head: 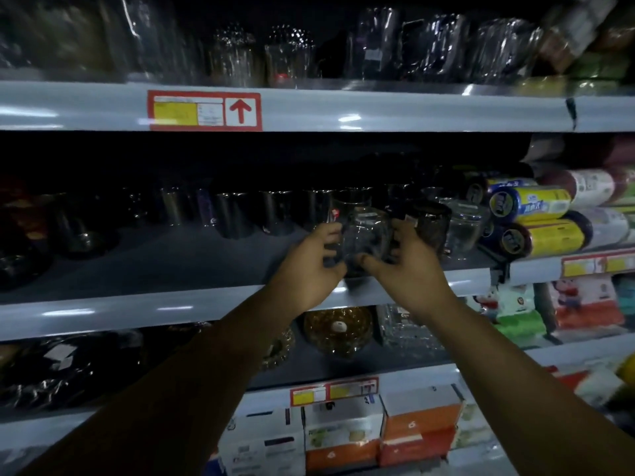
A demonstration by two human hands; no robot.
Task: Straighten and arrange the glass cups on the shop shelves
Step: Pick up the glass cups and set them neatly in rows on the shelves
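A clear glass cup (366, 235) is held between both hands at the front of the middle shelf (137, 310). My left hand (311, 266) grips its left side, and my right hand (407, 266) grips its right side. Behind it a row of dark glass cups (240, 211) runs along the shelf's back. A smoky cup (429, 225) and a clear cup (464, 225) stand just to the right. More glass cups (288, 56) stand on the top shelf (378, 109). The light is dim.
Yellow and blue rolls (531, 218) lie stacked at the right end of the middle shelf. An amber glass bowl (338, 329) sits on the shelf below. Boxes (419, 427) fill the lowest level. Dark wrapped items (51, 365) lie at the lower left.
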